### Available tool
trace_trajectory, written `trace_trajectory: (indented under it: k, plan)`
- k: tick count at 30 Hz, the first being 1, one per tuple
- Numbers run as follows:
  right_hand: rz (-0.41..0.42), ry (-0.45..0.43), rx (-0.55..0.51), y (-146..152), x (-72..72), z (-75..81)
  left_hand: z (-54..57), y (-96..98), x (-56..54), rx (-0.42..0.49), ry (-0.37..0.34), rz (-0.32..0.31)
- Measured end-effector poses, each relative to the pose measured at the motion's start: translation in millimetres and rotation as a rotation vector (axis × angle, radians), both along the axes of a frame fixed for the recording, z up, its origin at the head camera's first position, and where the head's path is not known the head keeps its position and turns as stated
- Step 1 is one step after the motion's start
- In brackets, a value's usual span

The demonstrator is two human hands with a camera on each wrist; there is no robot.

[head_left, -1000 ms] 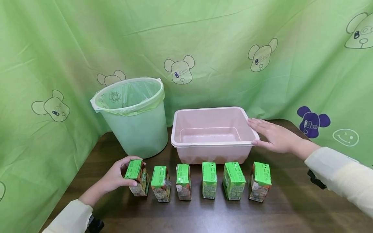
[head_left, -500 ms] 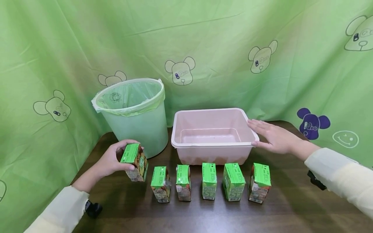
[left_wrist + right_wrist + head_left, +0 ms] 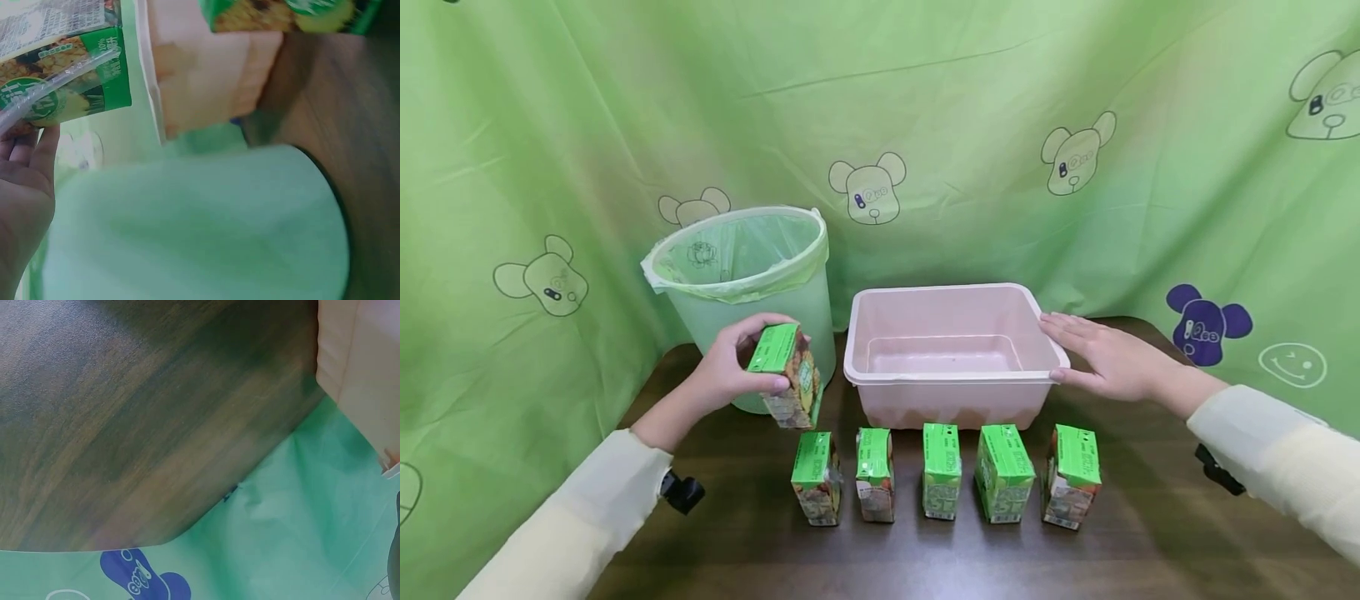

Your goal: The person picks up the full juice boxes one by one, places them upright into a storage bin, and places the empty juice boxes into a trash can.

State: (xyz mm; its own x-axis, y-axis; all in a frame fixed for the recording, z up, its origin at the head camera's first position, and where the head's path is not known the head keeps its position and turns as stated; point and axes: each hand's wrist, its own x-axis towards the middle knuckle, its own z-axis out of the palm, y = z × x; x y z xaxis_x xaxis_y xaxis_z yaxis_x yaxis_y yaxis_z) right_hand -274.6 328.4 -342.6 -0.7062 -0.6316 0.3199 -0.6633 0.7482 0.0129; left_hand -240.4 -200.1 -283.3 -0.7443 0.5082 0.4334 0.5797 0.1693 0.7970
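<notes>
My left hand [image 3: 726, 365] grips a green-topped juice box [image 3: 793, 383] by its sides, thumb in front. The box is held above the table, before the green bin [image 3: 700, 315] and left of the pink tub [image 3: 951, 402]. A clear straw [image 3: 59, 87] runs along the box's side in the left wrist view. With straight fingers, my right hand [image 3: 1101, 354] rests on the tub's right rim. Only a sliver of that hand appears at the right wrist view's edge. Nothing lies inside the tub.
Several juice boxes, among them a brown-sided one [image 3: 816, 479], a green one [image 3: 1006, 475] and the rightmost [image 3: 1071, 479], stand in a row before the tub. The bin has a plastic liner [image 3: 760, 242]. A patterned green curtain [image 3: 955, 167] hangs behind the brown table [image 3: 925, 562].
My left hand has lifted the leftmost juice box off the table, then carried it up and rightward. My right hand stays on the tub's rim. The view has shifted slightly.
</notes>
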Motion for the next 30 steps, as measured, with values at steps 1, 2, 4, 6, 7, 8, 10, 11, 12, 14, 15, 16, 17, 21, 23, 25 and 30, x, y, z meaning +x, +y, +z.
trace_trajectory:
  k: [1,2,4,6,7,8,10,11,12,14,15,16,17,21,23,25,30]
  plan:
    - [-0.003,-0.002,0.000,0.2,0.0,-0.2,2.2,5.2,-1.4,0.002,0.000,-0.002]
    - [-0.003,0.001,0.002,0.5,0.2,-0.4,4.3,10.6,-3.2,0.009,-0.007,-0.013]
    - [0.000,0.006,0.002,1.0,0.5,-0.6,8.6,22.1,-7.3,0.016,-0.021,-0.032]
    - [0.007,0.005,0.000,1.5,1.2,-0.5,13.4,34.7,-11.0,0.020,-0.046,-0.058]
    - [0.012,0.007,-0.003,1.6,1.4,-0.7,15.7,41.3,-12.9,0.018,-0.054,-0.069]
    - [0.018,0.009,-0.006,1.6,1.4,-0.9,18.0,48.0,-14.5,0.017,-0.065,-0.082]
    - [0.022,0.007,-0.011,1.2,1.9,-1.0,22.8,62.1,-17.4,0.006,-0.077,-0.098]
    - [0.023,0.005,-0.012,0.8,1.8,-0.9,24.9,69.4,-19.1,0.004,-0.084,-0.110]
    - [0.019,0.006,-0.015,0.4,1.6,-1.0,26.4,76.5,-21.2,0.001,-0.084,-0.119]
    - [0.014,0.003,-0.012,-0.3,1.1,-0.6,29.6,90.5,-24.8,-0.005,-0.088,-0.130]
    - [0.012,0.001,-0.012,-0.7,0.8,-0.6,31.1,97.4,-26.7,-0.005,-0.089,-0.133]
    - [0.009,0.000,-0.010,-0.2,1.1,-0.7,32.3,104.9,-28.8,-0.008,-0.091,-0.135]
    - [0.006,-0.003,-0.010,0.3,1.4,-0.9,33.5,112.0,-30.6,-0.008,-0.093,-0.135]
    - [-0.003,-0.014,-0.013,1.4,3.0,-1.7,38.2,138.4,-37.9,-0.004,-0.104,-0.126]
    - [-0.006,-0.018,-0.014,1.4,3.8,-1.0,39.3,150.3,-41.7,0.008,-0.117,-0.138]
    - [-0.001,-0.024,-0.010,1.6,3.7,0.1,39.7,161.4,-45.4,0.017,-0.130,-0.153]
    - [0.027,-0.018,0.016,2.8,1.9,2.6,37.9,187.0,-54.7,0.012,-0.162,-0.162]
